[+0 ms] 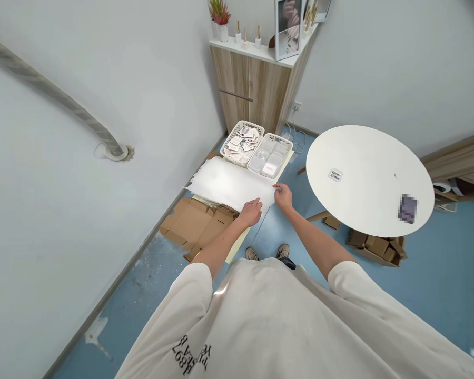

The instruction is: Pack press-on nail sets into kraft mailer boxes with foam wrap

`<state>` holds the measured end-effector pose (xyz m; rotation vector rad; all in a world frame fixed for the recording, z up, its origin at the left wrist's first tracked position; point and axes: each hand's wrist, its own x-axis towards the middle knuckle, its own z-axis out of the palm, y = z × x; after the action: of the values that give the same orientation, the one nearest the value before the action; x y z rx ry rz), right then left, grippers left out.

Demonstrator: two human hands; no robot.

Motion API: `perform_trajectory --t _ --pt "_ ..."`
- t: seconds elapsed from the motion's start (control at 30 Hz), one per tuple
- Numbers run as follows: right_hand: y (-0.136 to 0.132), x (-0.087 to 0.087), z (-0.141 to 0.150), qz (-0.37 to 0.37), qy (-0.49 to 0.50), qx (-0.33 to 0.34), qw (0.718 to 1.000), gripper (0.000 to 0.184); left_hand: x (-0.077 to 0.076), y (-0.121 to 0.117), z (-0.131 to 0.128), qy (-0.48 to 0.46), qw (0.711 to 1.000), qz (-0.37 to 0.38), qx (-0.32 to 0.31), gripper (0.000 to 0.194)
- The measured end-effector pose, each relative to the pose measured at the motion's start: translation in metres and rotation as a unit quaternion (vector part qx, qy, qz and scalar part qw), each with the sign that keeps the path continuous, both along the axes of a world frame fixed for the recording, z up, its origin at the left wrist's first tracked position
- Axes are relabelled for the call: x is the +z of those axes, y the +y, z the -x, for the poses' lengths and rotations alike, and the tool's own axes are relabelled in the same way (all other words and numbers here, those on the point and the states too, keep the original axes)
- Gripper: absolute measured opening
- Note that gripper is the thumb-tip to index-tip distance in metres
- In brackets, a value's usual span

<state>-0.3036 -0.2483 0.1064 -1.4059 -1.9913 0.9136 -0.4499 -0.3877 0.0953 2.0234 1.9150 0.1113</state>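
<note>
A large white sheet [227,181], thin and with a wavy left edge, lies across a low surface in front of me. My left hand [250,212] rests on its near edge, palm down, fingers stretched over the sheet. At the right corner, my right hand [283,197] pinches the sheet's edge between thumb and fingers. Flattened brown cardboard [187,221] lies to the left of my left forearm, partly under the sheet. Just beyond the sheet stand a white basket [222,152] of small printed cards or packets and a white tray [249,167] holding clear bags.
To the right stands a round white table [363,173] bearing a small label-like item [335,175] and a blurred dark item [408,209]. Below it sits a box of cardboard pieces [377,247]. A wooden cabinet [253,79] fills the corner; cables [298,139] trail beside it.
</note>
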Motion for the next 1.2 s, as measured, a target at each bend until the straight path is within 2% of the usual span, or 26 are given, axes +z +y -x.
perform_trajectory --t 0.13,0.33,0.5,0.67,0.8,0.93,1.07,1.2 --pt "0.011 0.015 -0.032 0.003 -0.043 0.001 0.999 0.047 0.005 0.017 -0.017 -0.007 1.000 -0.007 -0.015 0.034" --pt "0.047 0.023 -0.103 0.022 -0.045 -0.069 0.996 0.052 0.014 0.059 -0.068 -0.013 0.998 -0.021 -0.055 0.044" --pt "0.090 0.016 -0.187 0.056 -0.013 -0.125 0.990 0.055 0.016 0.110 -0.133 -0.008 0.997 -0.002 -0.074 0.060" --pt "0.139 0.004 -0.287 0.071 -0.025 -0.162 0.984 0.056 0.011 0.171 -0.220 -0.012 0.996 0.035 -0.075 0.071" --pt "0.169 -0.005 -0.365 0.085 -0.031 -0.197 0.976 0.050 -0.003 0.215 -0.289 -0.038 0.994 0.081 -0.058 0.070" --pt "0.188 -0.021 -0.426 0.106 -0.030 -0.216 0.970 0.044 -0.027 0.241 -0.343 -0.048 0.988 0.140 -0.034 0.070" --pt "0.202 -0.041 -0.470 0.123 -0.062 -0.208 0.968 0.044 -0.050 0.253 -0.377 -0.021 0.979 0.199 -0.044 0.069" --pt "0.208 -0.054 -0.497 0.122 -0.146 -0.207 0.960 0.044 -0.065 0.259 -0.396 0.010 0.972 0.226 -0.059 0.066"
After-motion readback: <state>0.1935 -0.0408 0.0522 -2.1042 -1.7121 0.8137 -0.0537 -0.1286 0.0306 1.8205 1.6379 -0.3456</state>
